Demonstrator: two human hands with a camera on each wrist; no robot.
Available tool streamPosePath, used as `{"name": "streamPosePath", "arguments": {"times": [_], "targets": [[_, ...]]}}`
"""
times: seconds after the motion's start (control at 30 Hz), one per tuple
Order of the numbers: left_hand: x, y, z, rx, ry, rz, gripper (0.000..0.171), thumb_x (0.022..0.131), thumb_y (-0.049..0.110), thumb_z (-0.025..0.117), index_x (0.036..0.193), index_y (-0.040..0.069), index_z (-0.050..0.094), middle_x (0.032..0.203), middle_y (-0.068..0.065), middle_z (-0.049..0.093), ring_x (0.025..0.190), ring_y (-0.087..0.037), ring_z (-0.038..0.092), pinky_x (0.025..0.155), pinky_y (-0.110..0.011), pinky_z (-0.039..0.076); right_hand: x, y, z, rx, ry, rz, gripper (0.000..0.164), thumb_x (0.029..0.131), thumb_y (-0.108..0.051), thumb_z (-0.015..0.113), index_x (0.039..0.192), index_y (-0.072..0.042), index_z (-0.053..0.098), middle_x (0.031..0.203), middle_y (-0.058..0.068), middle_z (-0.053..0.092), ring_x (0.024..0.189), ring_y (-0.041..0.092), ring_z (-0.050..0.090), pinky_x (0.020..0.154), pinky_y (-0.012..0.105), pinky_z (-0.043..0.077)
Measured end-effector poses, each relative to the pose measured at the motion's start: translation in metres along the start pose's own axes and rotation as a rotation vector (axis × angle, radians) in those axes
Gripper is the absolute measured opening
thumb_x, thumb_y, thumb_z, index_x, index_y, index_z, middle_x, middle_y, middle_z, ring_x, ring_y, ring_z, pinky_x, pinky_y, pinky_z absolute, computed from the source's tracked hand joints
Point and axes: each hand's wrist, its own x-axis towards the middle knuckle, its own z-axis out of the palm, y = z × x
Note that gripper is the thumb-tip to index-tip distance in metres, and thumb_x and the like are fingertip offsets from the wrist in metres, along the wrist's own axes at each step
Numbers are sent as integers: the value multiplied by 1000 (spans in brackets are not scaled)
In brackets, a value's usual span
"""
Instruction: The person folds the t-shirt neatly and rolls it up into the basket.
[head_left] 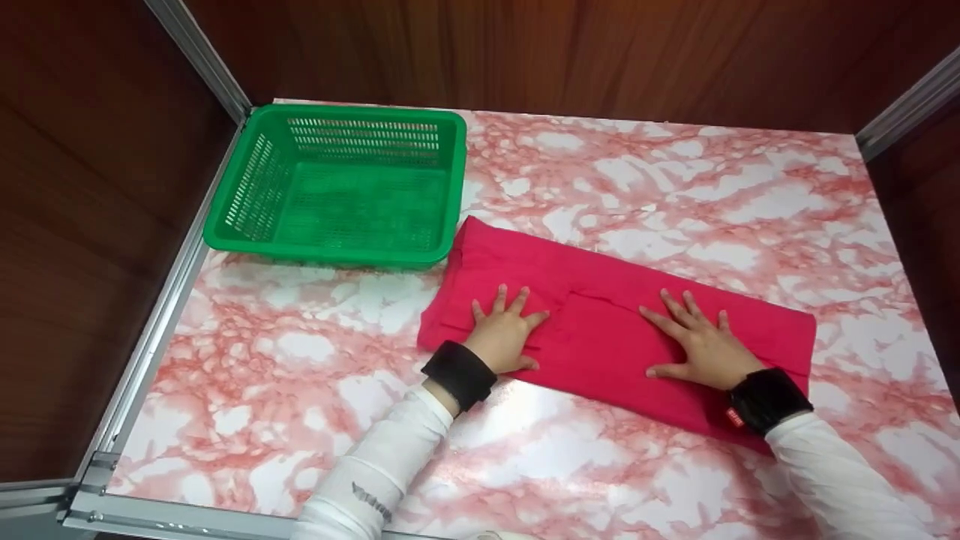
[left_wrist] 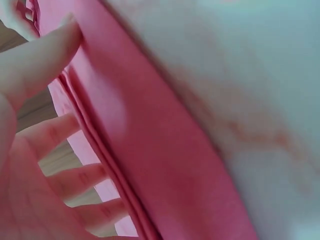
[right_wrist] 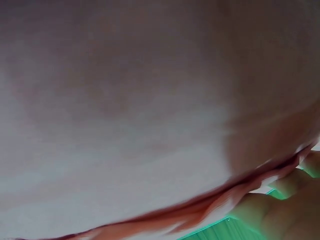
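A folded pinkish-red cloth [head_left: 600, 330] lies as a long slanted strip on the table. On its left part rests my left hand [head_left: 501, 337], fingers spread and straight. Toward the cloth's right end, my right hand [head_left: 705, 349] presses flat with its fingers fanned out. In the left wrist view, the fingers of the left hand [left_wrist: 55, 170] touch the cloth [left_wrist: 135, 115] along a folded edge. The right wrist view is dim and blurred; part of the right hand [right_wrist: 280, 210] shows at its lower right. What kind of cloth item this is cannot be told.
A green plastic basket [head_left: 367, 202] with slotted sides stands at the back left, its near right corner close to the cloth's upper left corner. The table [head_left: 750, 202] has a red and white marbled top. Brown wooden panels [head_left: 525, 52] and metal rails [head_left: 150, 360] border it.
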Motion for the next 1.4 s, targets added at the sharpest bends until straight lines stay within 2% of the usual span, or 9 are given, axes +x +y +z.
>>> {"name": "streamPosePath", "arguments": {"times": [0.27, 0.67, 0.9, 1.13, 1.4], "targets": [[16, -7, -11, -33, -29, 16, 81, 73, 44, 78, 143, 30, 41, 157, -10, 19, 143, -41, 9, 100, -74, 16, 2, -2, -1, -3, 4, 46, 96, 74, -66, 64, 151, -27, 23, 158, 16, 7, 141, 47, 3, 96, 78, 7], [45, -18, -25, -48, -48, 46, 78, 70, 42, 80, 139, 29, 47, 155, -9, 23, 144, -37, 11, 102, -72, 17, 7, -5, -4, -29, -14, 128, 99, 75, -73, 56, 152, -25, 16, 157, 19, 5, 140, 49, 3, 93, 79, 11], [58, -23, -32, -50, -63, 71, 76, 70, 40, 81, 138, 28, 48, 155, -7, 22, 144, -35, 10, 104, -70, 15, 9, -7, -5, -33, -12, 167, 100, 75, -72, 57, 152, -23, 16, 157, 21, 5, 140, 49, 2, 92, 80, 11], [68, -27, -42, -48, -83, 76, 75, 71, 36, 81, 138, 28, 47, 156, -5, 20, 145, -33, 8, 106, -69, 12, 14, -12, -7, -20, -26, 205, 102, 75, -74, 55, 153, -23, 13, 157, 22, 3, 139, 51, 1, 91, 80, 9], [76, -29, -49, -42, -92, 73, 73, 70, 33, 82, 135, 29, 49, 156, -4, 20, 145, -32, 8, 104, -71, 12, 19, -17, -4, -19, -2, 232, 102, 75, -75, 54, 153, -23, 13, 157, 22, 3, 139, 52, 2, 90, 81, 11]]}}
